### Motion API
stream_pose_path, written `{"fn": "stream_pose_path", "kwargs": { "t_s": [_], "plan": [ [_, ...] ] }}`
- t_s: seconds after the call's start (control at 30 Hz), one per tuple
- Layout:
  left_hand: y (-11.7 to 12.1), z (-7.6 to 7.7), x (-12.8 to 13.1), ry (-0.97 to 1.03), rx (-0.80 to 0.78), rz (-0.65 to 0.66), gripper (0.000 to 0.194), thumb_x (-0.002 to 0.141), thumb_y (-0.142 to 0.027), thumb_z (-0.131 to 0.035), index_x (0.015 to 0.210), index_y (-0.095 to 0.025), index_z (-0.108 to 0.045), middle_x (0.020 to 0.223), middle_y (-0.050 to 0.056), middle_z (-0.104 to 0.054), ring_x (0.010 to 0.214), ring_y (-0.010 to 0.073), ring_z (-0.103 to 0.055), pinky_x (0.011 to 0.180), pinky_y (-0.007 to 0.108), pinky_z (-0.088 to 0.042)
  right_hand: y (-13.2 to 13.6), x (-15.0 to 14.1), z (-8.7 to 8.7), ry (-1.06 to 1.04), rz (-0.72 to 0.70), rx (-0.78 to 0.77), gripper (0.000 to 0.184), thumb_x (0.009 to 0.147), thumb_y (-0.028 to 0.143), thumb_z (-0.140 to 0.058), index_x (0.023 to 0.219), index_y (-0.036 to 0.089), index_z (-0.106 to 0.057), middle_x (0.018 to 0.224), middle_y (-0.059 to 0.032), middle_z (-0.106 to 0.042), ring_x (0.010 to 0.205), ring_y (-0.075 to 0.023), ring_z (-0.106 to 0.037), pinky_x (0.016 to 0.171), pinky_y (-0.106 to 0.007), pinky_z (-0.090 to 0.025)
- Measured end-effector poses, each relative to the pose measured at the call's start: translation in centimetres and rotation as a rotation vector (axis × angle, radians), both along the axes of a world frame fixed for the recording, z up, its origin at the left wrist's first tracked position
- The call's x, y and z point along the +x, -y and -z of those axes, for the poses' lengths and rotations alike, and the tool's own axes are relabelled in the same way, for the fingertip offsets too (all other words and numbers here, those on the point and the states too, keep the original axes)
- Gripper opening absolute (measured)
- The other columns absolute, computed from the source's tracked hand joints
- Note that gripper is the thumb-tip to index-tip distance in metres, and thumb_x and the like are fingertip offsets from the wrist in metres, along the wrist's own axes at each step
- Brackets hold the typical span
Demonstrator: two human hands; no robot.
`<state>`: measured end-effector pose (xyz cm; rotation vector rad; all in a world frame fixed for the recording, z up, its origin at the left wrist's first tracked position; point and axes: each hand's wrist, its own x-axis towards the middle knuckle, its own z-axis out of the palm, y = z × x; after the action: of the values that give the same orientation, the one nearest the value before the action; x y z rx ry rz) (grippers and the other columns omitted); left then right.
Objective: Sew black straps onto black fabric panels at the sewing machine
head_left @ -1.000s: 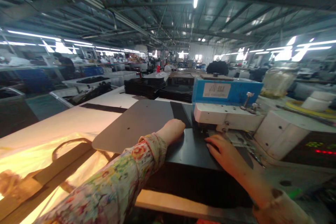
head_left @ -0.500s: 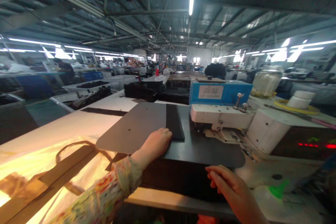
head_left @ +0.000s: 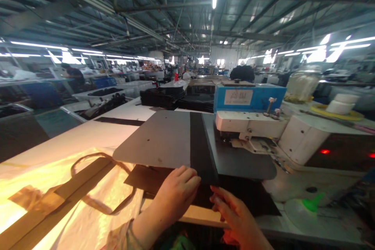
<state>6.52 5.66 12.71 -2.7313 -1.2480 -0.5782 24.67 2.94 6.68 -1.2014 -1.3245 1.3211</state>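
Observation:
A black fabric piece [head_left: 202, 144] lies as a long strip across a flat grey plate [head_left: 158, 136], its near end reaching past the plate's front edge. My left hand [head_left: 180, 189] is closed at this near end, the fingers bent over the edge and the thumb hidden. At the piece's near right corner, the fingertips of my right hand [head_left: 234, 213] are drawn together in a pinch. Right of the strip, the grey surface [head_left: 249, 164] continues under the head of a white sewing machine [head_left: 249, 123]. Dark sheet material [head_left: 249, 197] shows below the grey surface.
Stacks of black pieces [head_left: 161, 97] lie behind the plate. A blue box [head_left: 249, 97] tops the machine head. On the right are a clear jar [head_left: 303, 86] and a bottle with a green nozzle [head_left: 303, 211]. Brown strapping [head_left: 84, 183] and plastic film cover the table's left side.
The black fabric piece has slid toward me along with my left hand. My right hand has moved left to its near corner. The camera view has shifted slightly.

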Motion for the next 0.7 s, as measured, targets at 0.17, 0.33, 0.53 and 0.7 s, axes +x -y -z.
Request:
{"fn": "stream_pose_path", "kwargs": {
  "t_s": [0.17,0.33,0.53,0.7],
  "plan": [
    [1.6,-0.2,1.2,0.031,-0.069,0.085,0.01,0.082,-0.016,-0.046,0.08,-0.017,-0.056,0.082,0.003,-0.055,0.078,0.018,-0.048,0.069,0.033,-0.044,0.2,-1.8,-0.2,-0.081,0.092,0.084,0.035,0.079,0.047,-0.047,0.071,0.015,-0.059,0.066,-0.0031,-0.057,0.06,-0.0131,-0.052,0.055,-0.024,-0.042],
    [1.5,-2.3,1.8,0.119,-0.125,0.241,0.018,0.087,-0.017,-0.039,0.096,-0.017,-0.054,0.092,0.003,-0.058,0.086,0.0144,-0.05,0.077,0.027,-0.044,0.3,-1.5,-0.3,0.03,0.134,0.186,0.04,0.08,0.048,-0.044,0.056,0.017,-0.051,0.054,0.0003,-0.05,0.052,-0.0105,-0.046,0.05,-0.021,-0.037],
    [1.1,-4.2,2.9,-0.04,-0.114,0.469,0.026,0.088,-0.021,-0.039,0.111,-0.013,-0.048,0.109,0.006,-0.056,0.097,0.0165,-0.049,0.086,0.027,-0.041,1.5,-0.3,-1.6,0.263,0.016,0.361,0.041,0.083,0.048,-0.035,0.061,0.017,-0.052,0.059,-0.0024,-0.055,0.054,-0.0121,-0.049,0.051,-0.022,-0.04],
    [1.8,-4.8,3.2,-0.118,-0.102,0.564,0.026,0.088,-0.02,-0.038,0.111,-0.011,-0.048,0.099,0.007,-0.06,0.092,0.0175,-0.052,0.081,0.026,-0.043,3.2,0.2,-1.9,0.323,0.078,0.311,0.041,0.081,0.051,-0.038,0.059,0.02,-0.055,0.058,-0.0034,-0.056,0.056,-0.0143,-0.051,0.055,-0.025,-0.043]
  ]
}}
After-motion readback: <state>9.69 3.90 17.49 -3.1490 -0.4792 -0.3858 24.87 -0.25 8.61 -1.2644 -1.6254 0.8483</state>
